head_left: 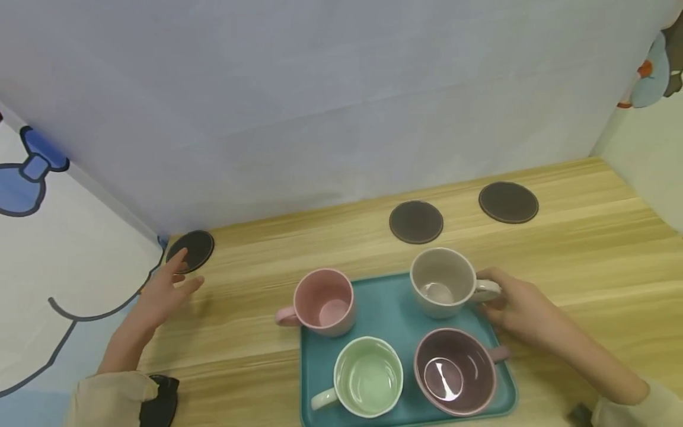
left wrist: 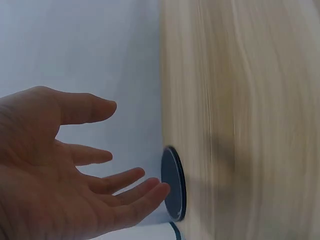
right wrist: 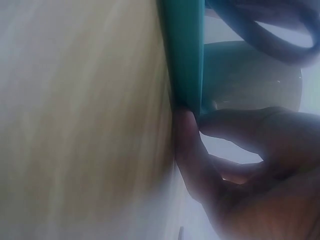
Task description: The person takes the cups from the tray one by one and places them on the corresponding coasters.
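Note:
My left hand (head_left: 160, 296) is raised over the left side of the wooden table, fingers spread and holding nothing. It overlaps a dark round coaster (head_left: 198, 248) at the back left corner. On the right, my right hand (head_left: 514, 302) pinches the right edge of a teal tray (right wrist: 187, 60), beside the handle of a grey-white mug (head_left: 441, 279). In the right wrist view its fingertips (right wrist: 185, 120) meet at the tray's rim. Also on the tray are a pale green mug (head_left: 368, 379) and a mauve mug (head_left: 455, 370). A pink mug (head_left: 324, 302) overlaps the tray's back left corner.
Two more dark round coasters, one (head_left: 416, 222) behind the tray and one (head_left: 508, 202) farther right, lie near the back wall (head_left: 341, 118). Patterned panels stand at left and right. Wood-grain tabletop (head_left: 240, 332) shows left of the tray.

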Demonstrator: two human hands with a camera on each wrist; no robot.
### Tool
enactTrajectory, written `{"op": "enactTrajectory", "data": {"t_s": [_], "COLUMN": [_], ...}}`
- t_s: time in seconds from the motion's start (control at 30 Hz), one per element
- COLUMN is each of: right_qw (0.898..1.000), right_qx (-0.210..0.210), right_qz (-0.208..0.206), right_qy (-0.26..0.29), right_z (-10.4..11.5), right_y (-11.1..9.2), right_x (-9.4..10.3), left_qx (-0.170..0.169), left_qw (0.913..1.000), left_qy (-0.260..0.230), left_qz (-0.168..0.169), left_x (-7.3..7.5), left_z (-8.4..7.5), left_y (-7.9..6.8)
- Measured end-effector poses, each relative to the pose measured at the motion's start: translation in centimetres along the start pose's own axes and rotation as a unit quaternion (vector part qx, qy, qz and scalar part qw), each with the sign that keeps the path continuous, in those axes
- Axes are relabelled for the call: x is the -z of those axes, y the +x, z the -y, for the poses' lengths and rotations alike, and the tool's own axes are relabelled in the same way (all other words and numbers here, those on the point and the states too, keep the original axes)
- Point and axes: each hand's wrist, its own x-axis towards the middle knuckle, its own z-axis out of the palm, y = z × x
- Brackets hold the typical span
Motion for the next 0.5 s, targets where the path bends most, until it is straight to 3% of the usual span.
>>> {"op": "enactTrajectory", "data": {"t_s": [0.23, 0.5], "right_qw": [1.000, 1.000], "right_qx": [0.005, 0.009], "right_qz": [0.003, -0.002], "right_qy": [0.011, 0.008], "right_z": [0.3, 0.4], "right_y": [0.3, 0.3], "right_x": [-0.3, -0.4], "left_qx": [0.000, -0.003], "left_qw": [0.9963, 0.9889], "left_qy": [0.084, 0.148], "left_qz": [0.014, 0.009], "left_x": [2.1, 2.6], "left_z": [1.8, 3.0], "left_y": [3.5, 6.2]}}
